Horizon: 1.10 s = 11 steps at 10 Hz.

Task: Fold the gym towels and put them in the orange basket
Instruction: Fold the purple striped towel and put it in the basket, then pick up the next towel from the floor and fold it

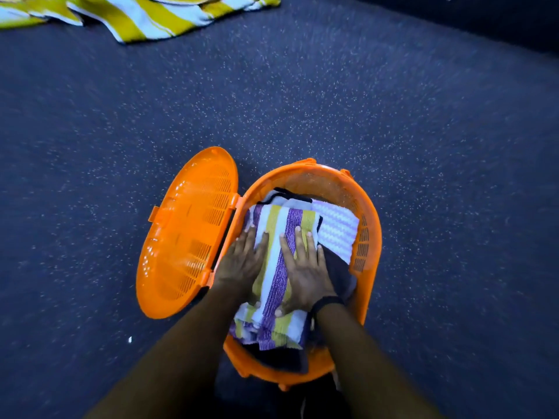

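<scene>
Striped folded towel in orange basket; left hand, right hand press flat, grip released.

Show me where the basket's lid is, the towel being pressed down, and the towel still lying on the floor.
Basket lid (184, 234): head view, on its slotted inner face, swung open to the left.
Striped folded towel (273, 234): head view, on its top between the two hands.
Yellow-and-white towel (142, 13): head view, on its spread-out middle.

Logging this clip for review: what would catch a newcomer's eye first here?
The orange basket at centre, its lid swung open to the left, stands out against the dark speckled floor. Both hands, left hand and right hand, press flat on a folded striped towel inside it. Another yellow striped towel lies unfolded at top left.
</scene>
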### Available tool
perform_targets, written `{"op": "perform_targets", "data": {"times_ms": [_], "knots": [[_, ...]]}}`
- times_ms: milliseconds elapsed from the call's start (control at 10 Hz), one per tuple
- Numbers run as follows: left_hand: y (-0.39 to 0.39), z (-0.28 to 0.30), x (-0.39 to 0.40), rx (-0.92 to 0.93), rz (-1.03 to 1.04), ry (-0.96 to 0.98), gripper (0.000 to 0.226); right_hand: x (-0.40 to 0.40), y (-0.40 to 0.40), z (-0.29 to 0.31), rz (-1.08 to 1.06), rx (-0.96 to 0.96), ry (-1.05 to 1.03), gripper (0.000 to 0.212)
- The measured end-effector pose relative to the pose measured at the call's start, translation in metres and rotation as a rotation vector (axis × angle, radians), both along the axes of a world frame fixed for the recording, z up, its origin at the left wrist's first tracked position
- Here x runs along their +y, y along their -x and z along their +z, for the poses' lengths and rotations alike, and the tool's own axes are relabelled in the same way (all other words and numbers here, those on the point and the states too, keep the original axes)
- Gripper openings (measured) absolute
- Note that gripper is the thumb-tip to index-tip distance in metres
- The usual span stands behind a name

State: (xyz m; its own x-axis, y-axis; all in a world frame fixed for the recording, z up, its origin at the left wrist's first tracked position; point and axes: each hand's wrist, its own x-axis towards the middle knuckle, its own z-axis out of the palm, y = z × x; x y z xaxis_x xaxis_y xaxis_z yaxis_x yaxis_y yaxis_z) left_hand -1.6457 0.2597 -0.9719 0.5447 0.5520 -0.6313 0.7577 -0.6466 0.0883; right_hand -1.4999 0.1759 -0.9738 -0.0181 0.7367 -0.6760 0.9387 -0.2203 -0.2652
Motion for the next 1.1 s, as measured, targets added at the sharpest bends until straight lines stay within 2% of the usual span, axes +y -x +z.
{"op": "perform_targets", "data": {"times_ms": [100,200,300,400,500,600,700,900,1100], "knots": [[0.002,0.103,0.004,-0.046,0.063,0.093,0.13,0.012,-0.026,0.089,-0.095,0.143,-0.069,0.114],[0.004,0.17,0.02,-0.148,0.133,0.05,0.123,0.03,-0.045,0.163,-0.196,0.191,-0.135,0.093],[0.004,0.291,0.054,-0.269,0.245,-0.056,0.119,0.069,-0.068,0.277,-0.272,0.19,-0.221,0.084],[0.002,0.365,0.076,-0.372,0.341,-0.075,0.117,0.099,-0.079,0.345,-0.293,0.187,-0.235,0.086],[0.012,0.496,0.097,-0.489,0.476,-0.139,0.11,0.145,-0.085,0.473,-0.233,0.18,-0.298,0.087],[0.025,0.58,0.107,-0.565,0.587,-0.17,0.109,0.17,-0.083,0.564,-0.17,0.173,-0.372,0.086],[0.056,0.681,0.115,-0.686,0.724,-0.238,0.114,0.199,-0.068,0.686,-0.081,0.172,-0.501,0.083],[0.129,0.824,0.102,-0.811,0.855,-0.432,0.099,0.222,-0.013,0.841,0.036,0.236,-0.694,0.081],[0.225,0.893,0.067,-0.798,0.966,-0.544,0.095,0.228,0.07,0.91,0.156,0.299,-0.782,0.077]]}}
